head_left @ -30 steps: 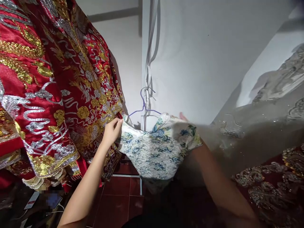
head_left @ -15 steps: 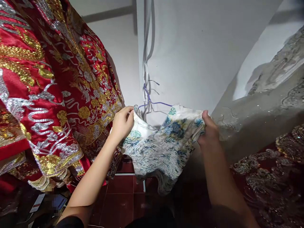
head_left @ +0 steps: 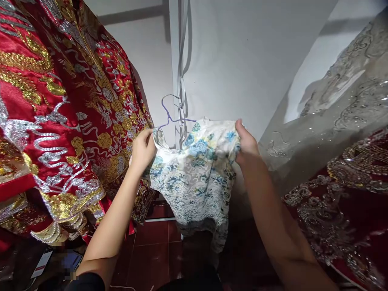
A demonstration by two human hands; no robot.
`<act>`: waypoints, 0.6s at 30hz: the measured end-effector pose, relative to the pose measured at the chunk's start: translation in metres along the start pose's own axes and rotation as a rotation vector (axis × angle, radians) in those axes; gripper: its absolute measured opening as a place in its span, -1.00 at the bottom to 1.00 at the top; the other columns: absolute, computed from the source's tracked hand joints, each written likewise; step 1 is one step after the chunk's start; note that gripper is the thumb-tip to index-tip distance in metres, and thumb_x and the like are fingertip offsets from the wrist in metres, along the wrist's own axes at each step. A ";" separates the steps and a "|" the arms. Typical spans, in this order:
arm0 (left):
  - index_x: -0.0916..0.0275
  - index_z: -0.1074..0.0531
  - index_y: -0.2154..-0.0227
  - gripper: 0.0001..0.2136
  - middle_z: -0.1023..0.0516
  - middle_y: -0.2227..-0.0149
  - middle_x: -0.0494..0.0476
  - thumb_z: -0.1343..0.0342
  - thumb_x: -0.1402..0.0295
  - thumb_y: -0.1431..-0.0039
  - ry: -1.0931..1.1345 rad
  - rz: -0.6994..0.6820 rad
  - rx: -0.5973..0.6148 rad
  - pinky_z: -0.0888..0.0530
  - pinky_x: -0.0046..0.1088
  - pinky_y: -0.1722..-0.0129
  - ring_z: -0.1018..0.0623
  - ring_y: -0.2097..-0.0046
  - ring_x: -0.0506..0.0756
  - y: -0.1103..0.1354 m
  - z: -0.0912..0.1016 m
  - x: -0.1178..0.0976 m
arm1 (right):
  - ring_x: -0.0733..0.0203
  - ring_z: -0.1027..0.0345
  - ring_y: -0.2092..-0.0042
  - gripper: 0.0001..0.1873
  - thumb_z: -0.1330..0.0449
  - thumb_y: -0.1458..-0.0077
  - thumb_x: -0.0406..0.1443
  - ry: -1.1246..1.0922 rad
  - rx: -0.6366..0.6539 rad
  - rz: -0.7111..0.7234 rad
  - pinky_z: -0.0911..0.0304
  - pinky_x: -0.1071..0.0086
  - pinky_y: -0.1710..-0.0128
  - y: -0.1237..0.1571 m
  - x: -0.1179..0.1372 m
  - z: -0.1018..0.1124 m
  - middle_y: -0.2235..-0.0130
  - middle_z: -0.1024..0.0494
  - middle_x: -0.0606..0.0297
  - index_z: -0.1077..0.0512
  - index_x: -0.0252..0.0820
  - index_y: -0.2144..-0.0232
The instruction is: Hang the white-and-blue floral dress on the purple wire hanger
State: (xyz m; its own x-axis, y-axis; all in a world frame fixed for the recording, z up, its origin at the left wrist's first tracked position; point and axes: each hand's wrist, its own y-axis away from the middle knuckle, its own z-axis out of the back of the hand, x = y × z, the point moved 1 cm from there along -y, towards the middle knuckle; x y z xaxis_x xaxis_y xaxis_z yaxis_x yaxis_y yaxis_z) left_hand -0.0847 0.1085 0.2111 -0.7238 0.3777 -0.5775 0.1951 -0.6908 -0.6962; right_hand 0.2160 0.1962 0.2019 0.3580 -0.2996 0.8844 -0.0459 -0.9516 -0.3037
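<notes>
I hold up a small white garment with a blue and yellow floral print (head_left: pixel 197 173). My left hand (head_left: pixel 142 149) pinches its left shoulder, fingers closed. My right hand (head_left: pixel 246 142) grips the right shoulder, fingers closed. A thin purple wire hanger (head_left: pixel 169 117) sits in the neck of the garment, its hook rising just above the collar between my hands. The cloth hangs down from both hands toward the floor.
A heavy red robe with gold and silver embroidery (head_left: pixel 60 113) hangs at the left, close to my left arm. At the right hang a grey sheer beaded fabric (head_left: pixel 327 121) and dark red embroidered cloth (head_left: pixel 348 194). White wall and cables (head_left: pixel 181 72) behind; red floor tiles (head_left: pixel 157 250) below.
My right hand came up from under the cloth and took the right shoulder. Both hands lifted the garment higher and shifted it slightly left, and it now hangs spread out.
</notes>
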 end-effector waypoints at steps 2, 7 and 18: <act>0.24 -0.49 0.19 -0.78 -0.57 0.29 0.12 0.03 0.31 -0.30 -0.051 0.022 -0.027 -0.36 -0.45 0.28 -0.49 0.30 0.10 0.001 0.002 0.009 | -0.02 -0.56 0.17 -0.49 -0.20 -0.07 0.17 0.004 0.136 -0.088 -0.53 0.22 0.29 0.007 0.004 -0.009 0.33 -0.61 0.19 -0.51 -0.11 0.26; 0.23 -0.43 0.22 -0.82 -0.51 0.32 0.09 0.07 0.35 -0.30 -0.054 -0.011 0.142 -0.37 -0.44 0.25 -0.47 0.29 0.09 0.042 -0.002 0.041 | -0.01 -0.57 0.22 -0.39 -0.37 0.18 0.18 0.156 0.771 -0.259 -0.50 0.23 0.31 0.059 0.012 0.005 0.30 -0.65 0.15 -0.58 -0.15 0.25; 0.18 -0.49 0.18 -0.73 -0.58 0.04 0.28 0.06 0.19 -0.32 0.446 -0.109 0.289 -0.38 -0.15 -0.20 -0.51 -0.13 0.22 0.084 -0.085 0.005 | -0.02 -0.12 -0.33 -0.43 -0.21 -0.19 -0.03 0.507 0.564 -0.003 -0.14 0.06 -0.26 0.050 -0.080 0.015 -0.33 -0.26 0.25 -0.31 0.11 -0.23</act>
State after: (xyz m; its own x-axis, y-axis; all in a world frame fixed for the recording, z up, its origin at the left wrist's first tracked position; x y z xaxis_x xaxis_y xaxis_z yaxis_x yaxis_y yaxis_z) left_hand -0.0154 0.1046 0.1133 -0.3663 0.6381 -0.6773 -0.1004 -0.7507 -0.6529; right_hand 0.1987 0.1730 0.1107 -0.1220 -0.4212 0.8987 0.4871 -0.8143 -0.3155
